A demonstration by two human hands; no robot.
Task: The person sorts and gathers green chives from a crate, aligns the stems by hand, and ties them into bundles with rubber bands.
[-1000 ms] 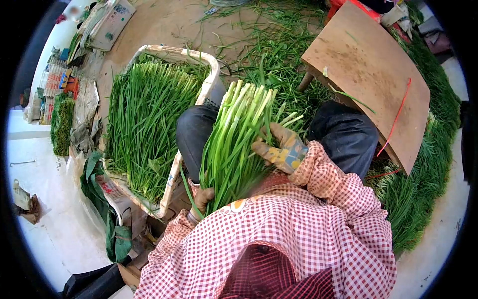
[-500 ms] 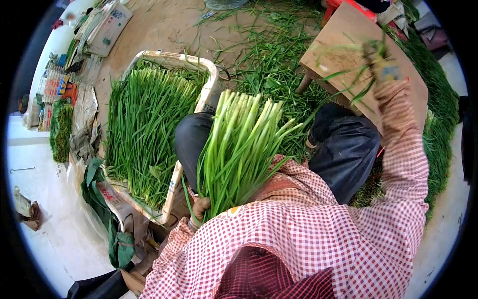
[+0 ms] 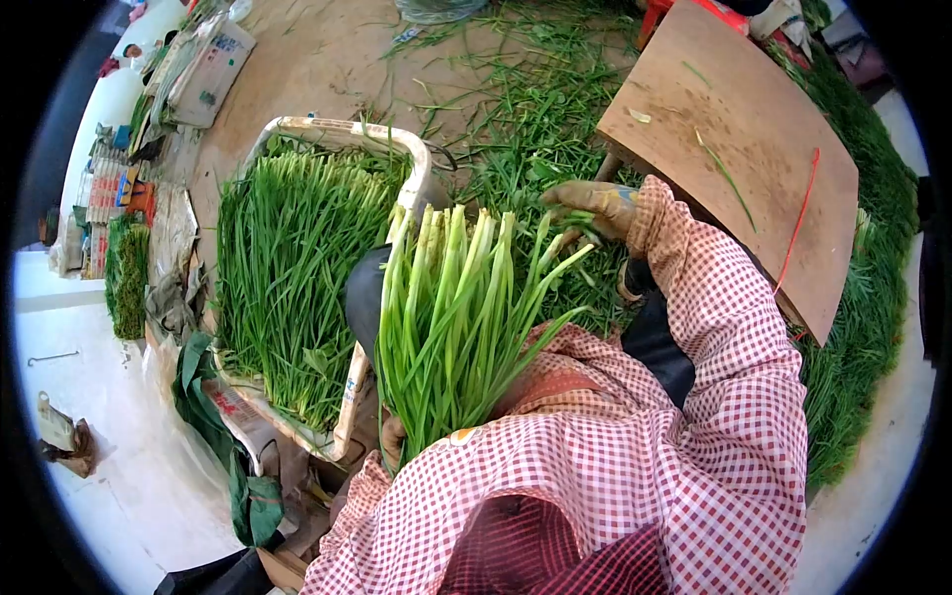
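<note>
My left hand (image 3: 394,436), gloved, is closed round the lower leafy part of a bunch of green stalks (image 3: 451,317). The bunch leans against my lap, with its pale cut ends up, and some stalks splay out to the right. Just right of those ends is my right hand (image 3: 600,210) in a stained glove. Its fingers and thumb are apart, with bits of green between or behind them. To the left, a white-rimmed crate (image 3: 421,164) holds tightly packed green stalks (image 3: 297,258).
A brown board (image 3: 734,129) at the right bears loose leaves and a red string (image 3: 798,218). Loose greens (image 3: 540,129) litter the floor ahead. More greens (image 3: 883,258) line the far right. Flattened cartons (image 3: 210,74) are at the upper left.
My right hand went from the bunch to over the board, with loose leaves, and has come back beside the bunch. A green leaf now lies on the board. The bunch has shifted slightly left.
</note>
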